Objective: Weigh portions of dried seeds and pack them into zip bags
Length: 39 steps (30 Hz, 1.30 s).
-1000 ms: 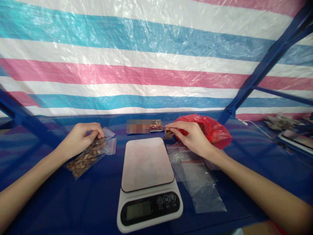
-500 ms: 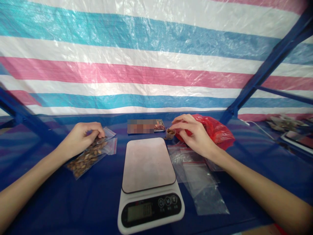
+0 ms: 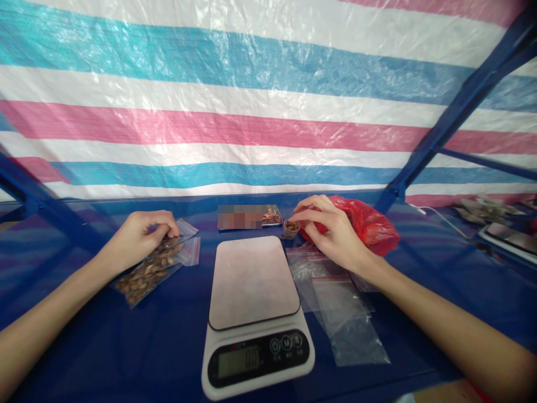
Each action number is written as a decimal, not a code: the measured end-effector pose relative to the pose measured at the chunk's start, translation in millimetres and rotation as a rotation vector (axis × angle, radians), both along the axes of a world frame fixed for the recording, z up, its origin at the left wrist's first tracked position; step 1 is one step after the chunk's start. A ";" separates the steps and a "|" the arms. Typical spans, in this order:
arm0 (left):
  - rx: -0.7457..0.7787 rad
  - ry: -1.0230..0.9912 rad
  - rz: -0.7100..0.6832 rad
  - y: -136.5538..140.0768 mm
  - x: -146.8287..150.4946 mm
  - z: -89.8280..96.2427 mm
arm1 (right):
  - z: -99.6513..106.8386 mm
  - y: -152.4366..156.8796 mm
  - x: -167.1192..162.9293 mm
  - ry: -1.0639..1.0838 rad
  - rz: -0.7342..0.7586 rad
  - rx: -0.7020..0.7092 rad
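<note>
Blue table (image 3: 126,347) | scale (image 3: 254,280) centre | red bag (image 3: 371,224) behind right hand (image 3: 331,235)

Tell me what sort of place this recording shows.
Probably a makeshift packing stall or workbench. A striped plastic tarp hangs as its wall on a blue metal frame; a digital kitchen scale, empty zip bags and a zip bag of seeds lie on the bench.
</note>
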State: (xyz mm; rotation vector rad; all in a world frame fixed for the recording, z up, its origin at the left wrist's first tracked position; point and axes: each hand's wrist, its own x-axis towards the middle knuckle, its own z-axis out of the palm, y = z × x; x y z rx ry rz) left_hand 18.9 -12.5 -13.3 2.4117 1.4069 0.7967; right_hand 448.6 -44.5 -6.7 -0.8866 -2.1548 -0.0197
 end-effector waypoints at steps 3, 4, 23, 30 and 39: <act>0.010 -0.009 -0.001 -0.1 -0.6 -0.8 | -0.7 -3.4 -5.4 -0.070 0.012 0.007; 0.012 -0.011 -0.003 -0.2 -0.4 -0.9 | -2.1 -3.8 -6.6 -0.111 0.015 -0.001; -0.014 0.003 -0.024 -0.5 0.4 -0.6 | -8.6 -1.5 -10.6 -0.288 0.007 0.033; -0.001 0.003 -0.012 -0.4 4.8 1.1 | -0.5 4.6 4.6 -0.042 -0.128 0.121; -0.015 0.014 -0.003 -1.8 4.6 1.3 | -7.9 13.7 11.3 -0.123 -0.109 0.021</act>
